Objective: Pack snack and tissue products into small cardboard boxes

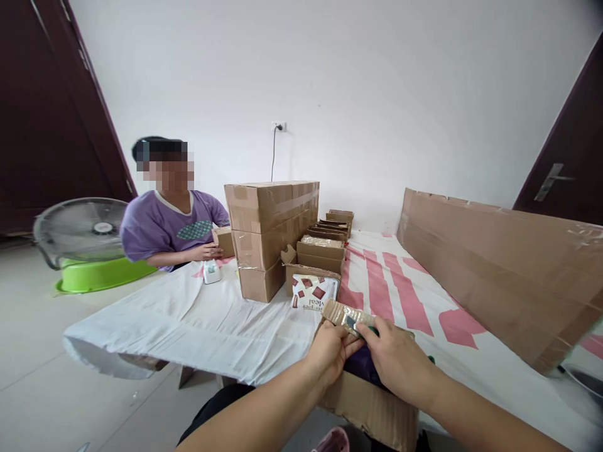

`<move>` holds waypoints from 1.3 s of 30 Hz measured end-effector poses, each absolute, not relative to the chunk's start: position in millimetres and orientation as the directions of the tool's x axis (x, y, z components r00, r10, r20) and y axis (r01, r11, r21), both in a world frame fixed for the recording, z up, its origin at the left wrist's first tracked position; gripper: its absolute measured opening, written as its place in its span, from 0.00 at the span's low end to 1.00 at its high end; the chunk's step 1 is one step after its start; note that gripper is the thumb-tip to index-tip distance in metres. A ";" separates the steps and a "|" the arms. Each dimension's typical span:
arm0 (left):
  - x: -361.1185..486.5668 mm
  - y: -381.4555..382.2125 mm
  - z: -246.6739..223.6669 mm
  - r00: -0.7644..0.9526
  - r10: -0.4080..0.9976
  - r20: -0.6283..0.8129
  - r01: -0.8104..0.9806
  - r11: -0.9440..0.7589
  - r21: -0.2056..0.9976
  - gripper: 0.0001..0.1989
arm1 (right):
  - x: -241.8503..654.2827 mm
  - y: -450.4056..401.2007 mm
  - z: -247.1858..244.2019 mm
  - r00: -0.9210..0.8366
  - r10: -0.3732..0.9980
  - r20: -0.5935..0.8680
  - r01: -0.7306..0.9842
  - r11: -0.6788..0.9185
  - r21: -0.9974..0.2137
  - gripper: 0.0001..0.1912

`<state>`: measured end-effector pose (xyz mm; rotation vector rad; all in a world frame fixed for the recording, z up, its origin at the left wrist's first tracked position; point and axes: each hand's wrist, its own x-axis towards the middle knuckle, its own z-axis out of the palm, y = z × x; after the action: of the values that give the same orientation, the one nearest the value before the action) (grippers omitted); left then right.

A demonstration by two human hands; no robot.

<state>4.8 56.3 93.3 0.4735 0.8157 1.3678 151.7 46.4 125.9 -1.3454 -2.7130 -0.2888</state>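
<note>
My left hand [330, 353] is closed on a flat tan packet [335, 310] with shiny clear plastic over it, gripping it from below. My right hand [400, 363] pinches the packet's right end, its thumb by a small dark grey and green piece that I cannot make out. Beneath both hands lies an opened cardboard box [372, 411] with dark purple material [362, 365] in it. Just beyond the packet, a white printed pouch [313, 292] leans against an open carton [319, 256].
Stacked sealed cartons [257, 242] stand left of a row of open boxes [332, 229]. A person in a purple shirt [160, 223] holds a small box [224, 242] across the table. A large cardboard sheet [499, 270] stands at right; a fan [85, 229] sits at far left.
</note>
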 end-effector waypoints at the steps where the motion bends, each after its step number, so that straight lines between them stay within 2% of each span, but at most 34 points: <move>1: 5.1 56.5 93.5 -0.005 0.972 -0.235 -0.666 0.172 0.726 0.21 | 151.1 46.2 125.3 -0.598 0.784 0.170 0.802 0.584 0.128 0.28; 10: 7.0 50.5 96.0 -0.001 0.971 -0.240 -0.628 0.186 0.756 0.23 | 143.2 59.3 130.3 -0.548 0.813 0.195 0.836 0.532 0.133 0.24; 15: 4.7 50.8 95.7 0.012 0.974 -0.226 -0.639 0.182 0.748 0.24 | 144.3 59.7 136.2 -0.589 0.788 0.180 0.808 0.571 0.145 0.21; 27: 4.2 46.9 99.0 0.019 0.976 -0.215 -0.632 0.178 0.754 0.24 | 145.4 54.6 135.7 -0.627 0.747 0.221 0.779 0.590 0.213 0.26; 39: 5.0 45.6 99.0 0.039 0.978 -0.206 -0.615 0.186 0.766 0.24 | 151.1 55.4 143.3 -0.684 0.711 0.163 0.729 0.668 0.149 0.21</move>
<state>5.0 45.6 99.0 0.5556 0.8240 1.3223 151.1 55.4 143.3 -1.2050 -2.7856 -0.3091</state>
